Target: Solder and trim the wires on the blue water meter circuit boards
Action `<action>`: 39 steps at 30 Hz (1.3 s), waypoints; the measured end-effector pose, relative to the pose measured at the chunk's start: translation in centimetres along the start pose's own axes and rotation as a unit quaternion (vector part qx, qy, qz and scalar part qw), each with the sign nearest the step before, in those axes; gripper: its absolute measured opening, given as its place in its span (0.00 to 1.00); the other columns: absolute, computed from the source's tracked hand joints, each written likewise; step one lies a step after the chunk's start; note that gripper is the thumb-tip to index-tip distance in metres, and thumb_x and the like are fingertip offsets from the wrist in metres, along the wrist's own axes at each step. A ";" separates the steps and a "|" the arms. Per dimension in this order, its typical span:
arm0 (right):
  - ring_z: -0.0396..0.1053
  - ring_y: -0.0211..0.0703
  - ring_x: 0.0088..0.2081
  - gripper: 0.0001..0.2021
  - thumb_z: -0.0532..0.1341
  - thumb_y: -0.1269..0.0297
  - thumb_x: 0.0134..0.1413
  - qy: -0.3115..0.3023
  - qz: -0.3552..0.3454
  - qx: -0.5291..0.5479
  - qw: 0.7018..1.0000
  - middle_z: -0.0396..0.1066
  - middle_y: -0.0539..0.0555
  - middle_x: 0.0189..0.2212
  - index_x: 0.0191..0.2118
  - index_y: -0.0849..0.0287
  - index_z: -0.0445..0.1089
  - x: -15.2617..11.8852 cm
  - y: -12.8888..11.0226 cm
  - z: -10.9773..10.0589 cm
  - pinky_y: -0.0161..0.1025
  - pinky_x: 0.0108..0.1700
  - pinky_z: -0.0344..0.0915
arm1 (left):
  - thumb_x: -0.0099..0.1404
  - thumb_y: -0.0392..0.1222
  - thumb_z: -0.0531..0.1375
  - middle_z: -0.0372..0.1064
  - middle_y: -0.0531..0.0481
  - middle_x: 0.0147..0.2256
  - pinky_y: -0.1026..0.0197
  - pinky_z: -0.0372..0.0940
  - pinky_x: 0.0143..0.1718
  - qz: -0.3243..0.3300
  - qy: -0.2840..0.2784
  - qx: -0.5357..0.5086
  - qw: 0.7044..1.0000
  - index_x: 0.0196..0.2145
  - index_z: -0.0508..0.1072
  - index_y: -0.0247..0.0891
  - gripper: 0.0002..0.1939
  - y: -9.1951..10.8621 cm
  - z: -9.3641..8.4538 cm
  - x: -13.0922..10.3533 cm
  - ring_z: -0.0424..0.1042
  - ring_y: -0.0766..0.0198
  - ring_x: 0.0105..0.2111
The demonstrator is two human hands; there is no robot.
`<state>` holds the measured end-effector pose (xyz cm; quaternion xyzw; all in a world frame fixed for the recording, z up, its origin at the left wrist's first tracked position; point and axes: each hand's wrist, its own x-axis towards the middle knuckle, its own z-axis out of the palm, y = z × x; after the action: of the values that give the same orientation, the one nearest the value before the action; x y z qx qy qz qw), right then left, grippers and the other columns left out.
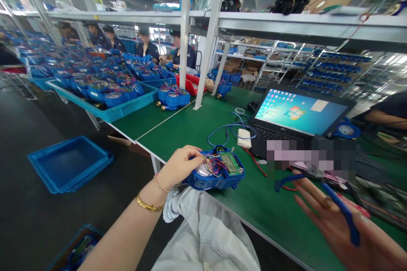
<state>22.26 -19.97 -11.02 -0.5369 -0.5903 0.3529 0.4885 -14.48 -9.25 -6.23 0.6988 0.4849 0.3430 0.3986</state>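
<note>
Currently L hand (182,164) pinches wires (216,165) at L end of blue meter housing (206,183) w/ LCD, on table (270,207) near edge, long axis approx. L-R; R hand (333,225), fingers spread, loosely holds blue-handled pliers (339,208), farther off, R side.

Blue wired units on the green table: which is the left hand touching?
The blue unit at the near edge, its display showing: the left hand is at its wires, while the other units sit farther back.
</note>
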 end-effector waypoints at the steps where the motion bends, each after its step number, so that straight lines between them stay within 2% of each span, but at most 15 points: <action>1: 0.57 0.58 0.59 0.18 0.43 0.53 0.61 -0.007 0.001 0.054 0.999 0.56 0.51 0.61 0.49 0.40 0.66 -0.5 -0.6 0.7 0.58 0.52 0.64 | 0.56 0.43 0.55 0.69 0.46 0.42 0.58 0.64 0.43 -0.001 -0.004 0.000 1.000 0.24 0.74 0.37 0.10 0.0 -0.1 0.0 0.70 0.57 0.38; 3: 0.54 0.59 0.60 0.20 0.40 0.51 0.60 -0.028 0.016 0.140 0.990 0.58 0.51 0.60 0.49 0.37 0.65 -1.4 -2.0 2.3 0.62 0.53 0.61 | 0.55 0.42 0.55 0.69 0.46 0.42 0.58 0.63 0.43 -0.002 -0.007 0.001 1.000 0.23 0.73 0.37 0.10 0.2 -0.2 0.1 0.69 0.57 0.39; 6: 0.53 0.59 0.60 0.21 0.40 0.46 0.58 -0.082 0.034 0.189 0.978 0.57 0.50 0.61 0.53 0.33 0.61 -2.2 -3.9 5.2 0.64 0.53 0.59 | 0.54 0.42 0.54 0.69 0.45 0.41 0.58 0.62 0.43 -0.003 -0.007 0.007 1.000 0.21 0.71 0.37 0.10 0.4 -0.4 0.1 0.68 0.56 0.41; 9: 0.55 0.61 0.60 0.21 0.50 0.42 0.52 -0.202 0.044 0.292 0.934 0.60 0.50 0.59 0.53 0.31 0.61 -2.2 -5.9 8.2 0.64 0.54 0.56 | 0.53 0.44 0.53 0.68 0.45 0.41 0.58 0.61 0.42 -0.006 -0.007 0.015 1.000 0.20 0.68 0.37 0.10 0.7 -0.6 0.2 0.67 0.55 0.41; 12: 0.63 0.60 0.54 0.21 0.58 0.46 0.48 -0.295 0.139 0.403 0.855 0.67 0.57 0.53 0.48 0.44 0.69 -1.9 -7.7 11.1 0.56 0.52 0.59 | 0.52 0.45 0.53 0.68 0.46 0.40 0.57 0.60 0.41 -0.009 -0.019 0.026 0.999 0.20 0.69 0.37 0.10 1.1 -0.8 0.4 0.67 0.55 0.39; 14: 0.69 0.55 0.46 0.17 0.59 0.48 0.49 -0.300 0.208 0.450 0.815 0.70 0.60 0.45 0.39 0.54 0.72 -1.8 -8.6 12.9 0.47 0.46 0.63 | 0.51 0.45 0.53 0.68 0.46 0.41 0.57 0.60 0.41 -0.010 -0.032 0.030 0.999 0.21 0.69 0.37 0.10 1.3 -0.9 0.5 0.67 0.55 0.39; 15: 0.70 0.52 0.41 0.17 0.58 0.48 0.51 -0.294 0.223 0.463 0.806 0.70 0.60 0.41 0.33 0.57 0.71 -1.7 -8.9 13.7 0.43 0.42 0.63 | 0.51 0.45 0.53 0.68 0.46 0.41 0.57 0.60 0.41 -0.011 -0.040 0.030 0.999 0.22 0.69 0.37 0.10 1.4 -1.0 0.5 0.67 0.55 0.39; 16: 0.69 0.48 0.38 0.18 0.57 0.48 0.52 -0.285 0.228 0.467 0.805 0.69 0.59 0.38 0.29 0.59 0.68 -1.6 -9.2 14.5 0.41 0.40 0.62 | 0.51 0.45 0.53 0.68 0.46 0.41 0.57 0.60 0.42 -0.012 -0.050 0.030 0.998 0.22 0.70 0.37 0.10 1.5 -1.1 0.5 0.67 0.55 0.39; 18: 0.67 0.45 0.34 0.20 0.56 0.46 0.55 -0.266 0.215 0.454 0.823 0.67 0.58 0.34 0.25 0.60 0.61 -1.4 -9.5 15.8 0.39 0.38 0.61 | 0.50 0.46 0.53 0.67 0.47 0.42 0.58 0.60 0.42 -0.015 -0.071 0.025 0.997 0.22 0.70 0.37 0.11 1.6 -1.3 0.5 0.67 0.55 0.40; 21: 0.65 0.44 0.33 0.21 0.56 0.44 0.55 -0.253 0.206 0.429 0.842 0.65 0.56 0.31 0.25 0.59 0.58 -0.9 -9.8 17.2 0.39 0.37 0.59 | 0.51 0.47 0.53 0.67 0.46 0.45 0.58 0.61 0.42 -0.020 -0.095 0.010 0.995 0.24 0.70 0.37 0.12 1.7 -1.5 0.3 0.67 0.55 0.41; 24: 0.65 0.44 0.33 0.21 0.57 0.44 0.55 -0.245 0.226 0.429 0.840 0.66 0.55 0.31 0.25 0.58 0.57 -0.4 -9.9 18.0 0.39 0.37 0.58 | 0.52 0.48 0.53 0.66 0.45 0.47 0.58 0.62 0.41 -0.026 -0.106 -0.011 0.994 0.25 0.70 0.36 0.12 1.6 -1.5 0.3 0.68 0.54 0.42; 28: 0.65 0.43 0.31 0.21 0.57 0.45 0.55 -0.220 0.231 0.439 0.840 0.66 0.55 0.32 0.25 0.58 0.57 -0.2 -10.3 18.5 0.39 0.35 0.57 | 0.52 0.48 0.55 0.65 0.44 0.49 0.57 0.63 0.42 -0.029 -0.124 -0.035 0.991 0.27 0.71 0.36 0.12 1.6 -1.7 0.3 0.68 0.54 0.42; 32: 0.65 0.42 0.30 0.21 0.58 0.45 0.54 -0.207 0.227 0.447 0.840 0.66 0.55 0.33 0.25 0.59 0.57 0.0 -10.5 18.6 0.39 0.34 0.56 | 0.53 0.49 0.57 0.65 0.44 0.49 0.57 0.61 0.45 -0.021 -0.136 -0.049 0.989 0.28 0.72 0.36 0.13 1.5 -2.0 0.4 0.65 0.52 0.48; 39: 0.66 0.42 0.29 0.22 0.58 0.45 0.53 -0.184 0.236 0.447 0.843 0.67 0.54 0.31 0.24 0.59 0.57 0.1 -9.7 19.2 0.40 0.34 0.57 | 0.54 0.50 0.58 0.65 0.43 0.49 0.56 0.61 0.48 -0.014 -0.138 -0.059 0.989 0.29 0.72 0.37 0.14 1.0 -2.0 0.4 0.64 0.51 0.49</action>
<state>1.12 -19.50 -7.09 -0.3089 -0.3034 0.7756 0.4593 -15.70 -8.62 -4.39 0.7077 0.4135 0.2658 0.5074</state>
